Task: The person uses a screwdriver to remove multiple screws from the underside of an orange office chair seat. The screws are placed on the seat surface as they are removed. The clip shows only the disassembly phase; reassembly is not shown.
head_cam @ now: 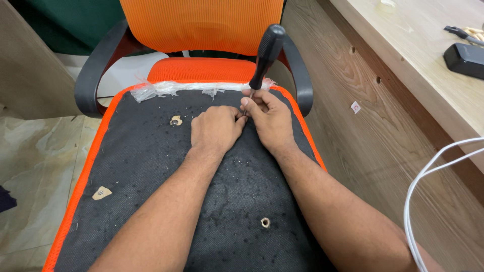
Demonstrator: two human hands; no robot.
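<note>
Black fabric covers the upturned seat panel [151, 166]. The right hand [269, 118] pinches the screwdriver [265, 55] shaft upright near the panel's far edge; the left hand [216, 128], fingers curled closed, steadies the tip.

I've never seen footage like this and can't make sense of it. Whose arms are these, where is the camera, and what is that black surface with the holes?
There is no machine here: these are a person's two bare arms, filmed by a camera worn on their head and looking down. The black surface is the fabric-covered underside of an orange seat cushion, laid across an orange office chair with dark armrests. The cushion shows small screw holes and torn clear plastic at its far edge. The right hand grips the shaft of a black-handled screwdriver, standing tilted with its tip down on the cushion. The left hand rests beside the tip, touching the right hand. A wooden desk stands to the right.
</note>
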